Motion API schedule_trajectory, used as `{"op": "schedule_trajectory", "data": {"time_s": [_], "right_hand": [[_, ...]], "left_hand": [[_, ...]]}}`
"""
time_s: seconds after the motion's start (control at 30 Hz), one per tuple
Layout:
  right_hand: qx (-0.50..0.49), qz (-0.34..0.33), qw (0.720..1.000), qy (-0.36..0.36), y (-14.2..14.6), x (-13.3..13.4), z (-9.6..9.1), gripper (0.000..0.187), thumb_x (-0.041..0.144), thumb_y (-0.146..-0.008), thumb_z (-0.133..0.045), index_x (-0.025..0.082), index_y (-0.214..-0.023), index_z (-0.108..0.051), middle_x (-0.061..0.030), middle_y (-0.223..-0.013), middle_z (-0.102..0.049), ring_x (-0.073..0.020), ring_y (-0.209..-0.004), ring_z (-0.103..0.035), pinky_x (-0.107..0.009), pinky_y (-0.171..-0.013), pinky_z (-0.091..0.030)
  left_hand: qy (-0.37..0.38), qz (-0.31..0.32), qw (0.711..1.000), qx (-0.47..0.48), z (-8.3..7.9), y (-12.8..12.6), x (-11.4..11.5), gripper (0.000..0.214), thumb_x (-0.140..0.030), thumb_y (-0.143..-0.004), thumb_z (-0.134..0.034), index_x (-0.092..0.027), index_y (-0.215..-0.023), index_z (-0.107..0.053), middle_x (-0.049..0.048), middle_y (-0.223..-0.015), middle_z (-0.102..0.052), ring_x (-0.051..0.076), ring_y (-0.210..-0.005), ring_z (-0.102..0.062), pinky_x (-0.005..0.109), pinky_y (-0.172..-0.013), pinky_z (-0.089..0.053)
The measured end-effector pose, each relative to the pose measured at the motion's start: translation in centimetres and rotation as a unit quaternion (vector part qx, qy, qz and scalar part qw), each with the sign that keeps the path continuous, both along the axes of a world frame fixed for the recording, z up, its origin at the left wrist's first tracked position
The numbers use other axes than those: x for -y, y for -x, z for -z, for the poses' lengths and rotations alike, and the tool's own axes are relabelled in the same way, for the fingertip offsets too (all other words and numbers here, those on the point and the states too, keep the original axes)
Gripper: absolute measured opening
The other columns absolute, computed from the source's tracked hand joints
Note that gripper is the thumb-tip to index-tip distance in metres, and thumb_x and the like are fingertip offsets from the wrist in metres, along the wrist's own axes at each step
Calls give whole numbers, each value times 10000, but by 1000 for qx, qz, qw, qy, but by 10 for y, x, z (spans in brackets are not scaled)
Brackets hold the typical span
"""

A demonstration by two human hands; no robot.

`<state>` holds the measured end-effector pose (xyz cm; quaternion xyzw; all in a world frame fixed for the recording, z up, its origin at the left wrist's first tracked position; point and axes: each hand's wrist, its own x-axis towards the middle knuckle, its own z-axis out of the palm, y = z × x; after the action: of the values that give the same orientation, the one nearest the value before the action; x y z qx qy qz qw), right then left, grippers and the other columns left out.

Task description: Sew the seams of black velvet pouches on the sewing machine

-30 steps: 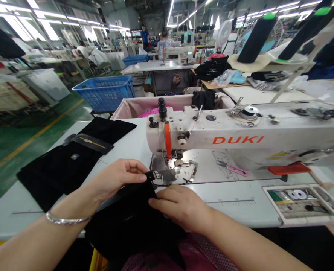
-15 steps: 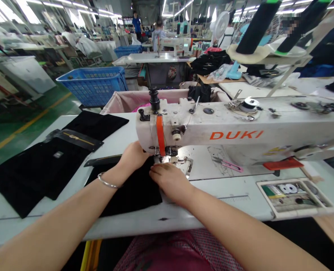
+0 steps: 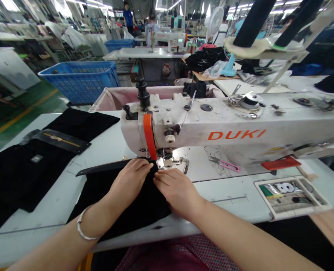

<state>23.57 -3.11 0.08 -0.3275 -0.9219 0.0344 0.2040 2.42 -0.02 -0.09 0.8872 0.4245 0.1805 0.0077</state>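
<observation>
A piece of black fabric [image 3: 133,216] lies on the sewing machine table, with its far corner by the presser foot. A stiff dark strip [image 3: 99,168] runs along its far edge. My left hand [image 3: 131,178] is bent over the fabric just left of the needle area, thumb and fingers pinched together on it. On the right edge of the fabric, my right hand [image 3: 179,192] grips with its fingers drawn together, fingertips close to the left ones. Above both hands is the head of the white sewing machine [image 3: 189,130]; the needle itself is hard to make out.
More black fabric [image 3: 22,177] lies at the left, bearing a dark strip with a gold zipper [image 3: 61,139]. Pink-handled thread snips [image 3: 229,165] rest under the machine arm. A parts tray [image 3: 292,197] is set at the right. Behind stands a blue basket [image 3: 79,81].
My left hand has moved from beside the machine head toward me, onto the fabric near my right hand. The fabric's near edge has shifted slightly. The whole view has moved a little.
</observation>
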Motion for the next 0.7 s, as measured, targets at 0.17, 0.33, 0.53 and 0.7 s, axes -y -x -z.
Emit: {"op": "schedule_trajectory", "data": {"time_s": [0.17,0.33,0.53,0.7], "right_hand": [[8,9,1000,0,4,1,1,267,143,-990,-517,76,-1210,-653,-137,-1227,-697,-255,-1232,-586,-385,-1041,-463],[11,15,1000,-12,7,0,3,266,140,-1002,-489,87,-1201,-658,-132,-1236,-698,-251,-1236,-593,-389,-1035,-463],[-10,-1,1000,-9,6,-3,4,254,123,-980,-507,74,-1169,-670,-136,-1190,-721,-246,-1195,-626,-404,-998,-492],[-8,2,1000,-25,7,-3,4,261,120,-983,-495,59,-1166,-672,-142,-1173,-724,-253,-1183,-633,-401,-982,-494]], "left_hand": [[3,54,998,-15,1,11,-7,359,-135,-981,-400,-135,-1225,-663,128,-1192,-685,271,-1160,-614,461,-1059,-501],[24,85,996,-13,5,21,-19,375,-181,-1002,-398,-158,-1279,-649,117,-1244,-683,261,-1235,-587,466,-1117,-459],[57,87,995,3,6,24,-27,382,-251,-1017,-388,-193,-1270,-669,94,-1289,-683,237,-1221,-613,444,-1097,-486],[71,86,994,14,5,22,-31,368,-260,-1006,-408,-206,-1233,-693,73,-1278,-698,224,-1219,-624,427,-1103,-484]]}}
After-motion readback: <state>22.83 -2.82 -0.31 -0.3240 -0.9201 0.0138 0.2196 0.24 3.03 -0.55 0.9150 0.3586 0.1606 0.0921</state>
